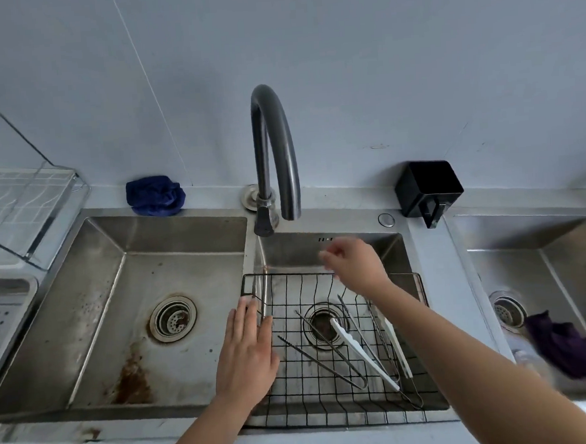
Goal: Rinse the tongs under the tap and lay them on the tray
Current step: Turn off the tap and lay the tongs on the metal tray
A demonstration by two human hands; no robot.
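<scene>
Several tongs lie in a black wire basket (pixel 290 280) set in the middle sink: thin steel tongs (pixel 322 359) on the left, white-tipped tongs (pixel 363 351) in the middle, another pair (pixel 397 346) on the right. The dark curved tap (pixel 275 147) stands above the sink; no water is visible. My left hand (pixel 246 353) rests flat, fingers straight, on the basket's left edge. My right hand (pixel 356 264) hovers over the basket's back rim, below the tap spout, fingers loosely curled and blurred, holding nothing. A perforated metal tray (pixel 2 308) sits at the far left.
A large sink (pixel 118 301) with rust stains lies left of the basket. A third sink at right holds a purple cloth (pixel 566 345). A blue cloth (pixel 156 196) and a black holder (pixel 427 189) sit on the back ledge. A dish rack (pixel 19 204) stands at upper left.
</scene>
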